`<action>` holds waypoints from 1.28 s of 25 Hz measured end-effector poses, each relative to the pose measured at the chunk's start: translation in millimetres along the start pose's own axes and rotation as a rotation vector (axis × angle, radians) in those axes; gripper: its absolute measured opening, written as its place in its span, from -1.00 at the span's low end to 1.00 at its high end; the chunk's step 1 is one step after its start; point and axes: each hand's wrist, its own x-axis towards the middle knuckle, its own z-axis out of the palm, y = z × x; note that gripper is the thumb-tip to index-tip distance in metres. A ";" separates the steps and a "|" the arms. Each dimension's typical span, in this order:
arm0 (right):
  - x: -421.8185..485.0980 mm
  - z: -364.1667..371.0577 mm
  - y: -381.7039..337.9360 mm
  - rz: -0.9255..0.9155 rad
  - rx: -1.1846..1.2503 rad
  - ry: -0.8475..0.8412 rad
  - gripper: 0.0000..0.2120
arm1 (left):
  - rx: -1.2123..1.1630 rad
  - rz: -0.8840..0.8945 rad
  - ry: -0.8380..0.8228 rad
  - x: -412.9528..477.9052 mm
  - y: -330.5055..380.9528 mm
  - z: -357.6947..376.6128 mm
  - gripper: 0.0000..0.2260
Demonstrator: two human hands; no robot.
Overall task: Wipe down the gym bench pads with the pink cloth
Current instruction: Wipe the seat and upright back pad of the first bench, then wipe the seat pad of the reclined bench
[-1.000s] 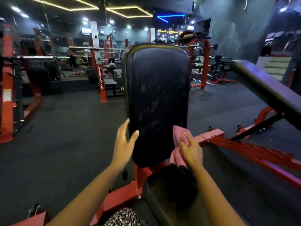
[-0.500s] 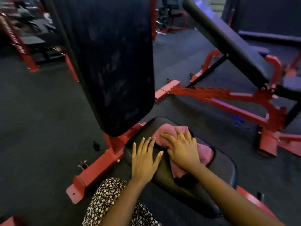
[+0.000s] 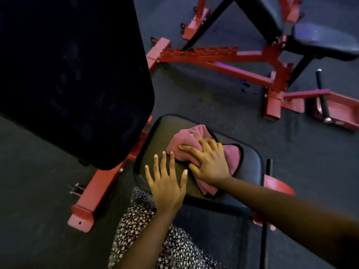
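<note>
A dark gym floor (image 3: 213, 98) is shown, with a second red-framed bench (image 3: 233, 55) at 2 o'clock and a tall back pad (image 3: 73, 74) at 10 o'clock. On the black seat pad (image 3: 250, 164) near centre, the pink cloth (image 3: 186, 140) is bunched and gripped under the bent fingers of the right hand (image 3: 209, 162), probably so that pressure is kept on while wiping. The left hand (image 3: 167, 183) is laid flat at the cloth's 7 o'clock, fingers straight and spread, seemingly as a brace; no container is seen
</note>
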 end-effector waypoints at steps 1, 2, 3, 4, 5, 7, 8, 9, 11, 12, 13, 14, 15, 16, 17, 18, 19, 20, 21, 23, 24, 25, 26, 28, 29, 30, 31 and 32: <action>1.9 -0.4 -1.0 0.014 -0.024 -0.047 -0.47 | -0.007 -0.021 -0.083 0.9 1.1 -4.9 -0.41; 4.5 -1.0 -2.3 0.026 -0.052 -0.094 -0.48 | -0.024 -0.040 -0.164 2.7 2.2 -10.4 -0.40; 7.9 -5.2 -5.1 0.036 -0.065 -0.153 -0.50 | -0.058 -0.046 -0.222 5.4 3.2 -20.0 -0.38; 13.3 -12.0 -8.3 0.050 -0.069 -0.236 -0.51 | -0.090 -0.043 -0.293 9.7 4.5 -32.2 -0.37; 19.3 -21.6 -12.8 0.072 -0.071 -0.330 -0.54 | -0.113 -0.034 -0.362 12.4 6.2 -45.8 -0.40; 31.3 -45.4 -23.6 0.135 -0.019 -0.534 -0.59 | -0.234 -0.072 -0.533 19.0 5.0 -71.8 -0.48; 32.7 -60.0 -29.7 0.178 0.007 -0.612 -0.60 | -0.277 -0.095 -0.599 18.9 4.0 -87.2 -0.50; 29.9 -71.8 -36.9 0.218 0.024 -0.674 -0.59 | -0.306 -0.096 -0.631 16.1 1.1 -99.6 -0.51; 9.3 -99.2 -52.4 0.293 0.097 -0.736 -0.56 | -0.398 -0.120 -0.660 2.1 -3.2 -126.8 -0.52; -5.6 -112.3 -60.2 0.300 0.144 -0.758 -0.54 | -0.441 -0.152 -0.687 -7.7 -5.7 -140.1 -0.53; -21.9 -127.2 -68.1 0.282 0.178 -0.778 -0.53 | -0.473 -0.189 -0.703 -22.8 -9.1 -155.2 -0.54; -34.8 -140.9 -74.1 0.252 0.201 -0.791 -0.52 | -0.494 -0.225 -0.701 -37.4 -14.2 -168.3 -0.55; -43.7 -152.0 -78.8 0.219 0.221 -0.803 -0.51 | -0.510 -0.272 -0.685 -51.9 -20.4 -179.9 -0.56; -47.4 -163.0 -84.2 0.171 0.242 -0.808 -0.51 | -0.527 -0.331 -0.655 -66.9 -28.5 -189.9 -0.56; -47.7 -170.9 -90.4 0.110 0.262 -0.813 -0.51 | -0.540 -0.394 -0.627 -82.7 -38.2 -199.7 -0.56; -46.8 -177.0 -95.4 0.050 0.281 -0.815 -0.51 | -0.546 -0.448 -0.602 -98.8 -47.4 -207.6 -0.57; -42.9 -184.4 -100.9 -0.010 0.293 -0.818 -0.51 | -0.560 -0.512 -0.569 -114.3 -55.7 -214.8 -0.58; -37.9 -191.3 -107.7 -0.106 0.289 -0.825 -0.47 | -0.592 -0.585 -0.502 -131.8 -62.8 -224.5 -0.61; -33.2 -197.4 -116.2 -0.224 0.283 -0.815 -0.36 | -0.640 -0.672 -0.419 -151.6 -69.0 -234.6 -0.63; -21.3 -207.2 -135.1 -0.461 0.262 -0.811 -0.21 | -0.739 -0.841 -0.214 -193.2 -73.4 -253.6 -0.67; -18.0 -213.2 -145.7 -0.561 0.246 -0.827 -0.19 | -0.782 -0.912 -0.092 -216.5 -70.4 -260.7 -0.68; -17.9 -218.0 -156.8 -0.661 0.225 -0.842 -0.20 | -0.817 -0.986 0.036 -243.0 -63.5 -266.1 -0.68; -20.6 -223.4 -165.3 -0.746 0.211 -0.842 -0.22 | -0.832 -1.052 0.155 -268.4 -52.5 -269.8 -0.69; -37.7 -230.3 -182.9 -0.928 0.168 -0.851 -0.29 | -0.844 -1.212 0.373 -328.2 -14.0 -268.2 -0.70; -52.5 -234.4 -192.0 -1.019 0.158 -0.870 -0.33 | -0.865 -1.311 0.468 -362.7 14.7 -261.8 -0.70; -67.5 -235.2 -200.5 -1.093 0.161 -0.884 -0.37 | -0.879 -1.399 0.549 -394.1 45.6 -254.2 -0.71; -84.3 -236.7 -207.9 -1.165 0.163 -0.901 -0.42 | -0.886 -1.490 0.618 -423.5 78.8 -243.9 -0.71; -104.1 -238.1 -214.6 -1.235 0.151 -0.924 -0.47 | -0.884 -1.577 0.672 -452.3 112.1 -231.0 -0.71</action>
